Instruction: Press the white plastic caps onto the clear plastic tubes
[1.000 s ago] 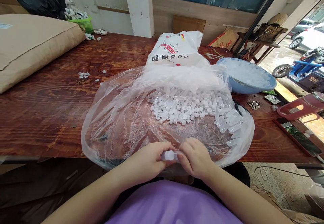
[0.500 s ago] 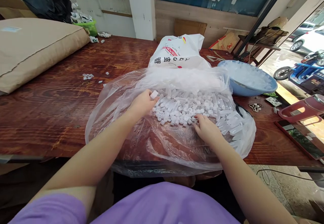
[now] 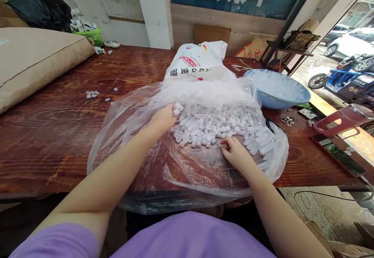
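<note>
Caps [image 3: 208, 137] lie heaped with tubes [image 3: 260, 145] on a clear plastic bag [image 3: 187, 168]. At their near edge the right hand [image 3: 235, 153] is half curled, any hold unclear; farther, the left hand [image 3: 163, 119] pinches white pieces [image 3: 177, 108]. Beyond is a white sack [image 3: 197, 61].

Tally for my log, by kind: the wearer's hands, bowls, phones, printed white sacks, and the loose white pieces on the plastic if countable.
Hands: 2 (left hand, right hand)
Blue bowl: 1
Phone: 1
Printed white sack: 1
Loose white pieces: too many, overlapping
Total, without the pieces: 5
</note>
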The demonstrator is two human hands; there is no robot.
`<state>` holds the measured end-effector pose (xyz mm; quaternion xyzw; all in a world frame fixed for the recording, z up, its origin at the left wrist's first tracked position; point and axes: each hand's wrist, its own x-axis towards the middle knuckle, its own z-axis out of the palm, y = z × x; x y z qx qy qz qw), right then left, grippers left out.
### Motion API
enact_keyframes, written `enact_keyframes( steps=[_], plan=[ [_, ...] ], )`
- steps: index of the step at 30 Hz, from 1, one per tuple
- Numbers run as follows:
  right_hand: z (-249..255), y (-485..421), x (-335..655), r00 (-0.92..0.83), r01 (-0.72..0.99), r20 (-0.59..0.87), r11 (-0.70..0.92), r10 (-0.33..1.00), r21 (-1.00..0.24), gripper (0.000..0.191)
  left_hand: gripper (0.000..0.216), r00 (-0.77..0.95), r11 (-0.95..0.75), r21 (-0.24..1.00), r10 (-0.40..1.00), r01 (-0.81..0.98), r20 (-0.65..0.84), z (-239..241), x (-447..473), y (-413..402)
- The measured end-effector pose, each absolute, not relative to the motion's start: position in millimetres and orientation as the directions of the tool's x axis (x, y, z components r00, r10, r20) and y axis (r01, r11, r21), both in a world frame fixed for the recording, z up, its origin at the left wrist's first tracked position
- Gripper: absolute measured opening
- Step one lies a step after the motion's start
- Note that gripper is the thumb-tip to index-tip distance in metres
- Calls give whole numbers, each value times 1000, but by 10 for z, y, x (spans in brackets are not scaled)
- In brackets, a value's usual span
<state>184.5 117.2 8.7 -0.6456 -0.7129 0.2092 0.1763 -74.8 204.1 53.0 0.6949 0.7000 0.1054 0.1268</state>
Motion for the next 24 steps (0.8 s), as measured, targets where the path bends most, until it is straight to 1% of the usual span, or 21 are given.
enact_keyframes(
  steps=[2,4,5,6,8,9,12,14,16,19,21,24],
  plan=[
    [65,1117,1846,-68,826,6,60,998,-561,14,36,86,-70,423,996,903,-18,606,-710,1797],
    [64,1025,1813,-43,776,45,62,998,-627,15,35,277,-178,631,959,755,-61,647,-648,1493],
    [80,965,1783,-45,724,69,80,997,-686,16,35,383,-189,729,917,658,-108,651,-613,1334],
    [108,897,1747,-58,652,93,109,994,-750,18,35,459,-161,797,874,583,-160,643,-579,1181],
    [195,755,1666,-128,498,134,181,983,-848,21,35,541,-52,883,807,467,-238,596,-522,919],
    [247,690,1629,-190,450,147,220,971,-865,22,34,558,5,908,788,418,-261,561,-504,818],
    [379,560,1563,-402,443,159,343,902,-828,25,29,565,123,941,773,314,-289,454,-489,638],
    [426,534,1564,-502,439,171,420,848,-794,27,24,562,149,938,767,312,-309,411,-508,597],
    [446,538,1584,-574,420,206,500,793,-757,25,19,580,151,930,744,335,-330,404,-538,590],
    [459,551,1613,-639,344,286,599,714,-723,21,21,653,192,935,674,298,-346,426,-584,613],
    [467,551,1622,-642,269,323,598,696,-755,20,24,707,245,940,620,237,-340,432,-607,638],
    [482,541,1635,-654,185,322,558,684,-809,19,28,762,302,936,559,180,-327,411,-628,672]
  ],
)
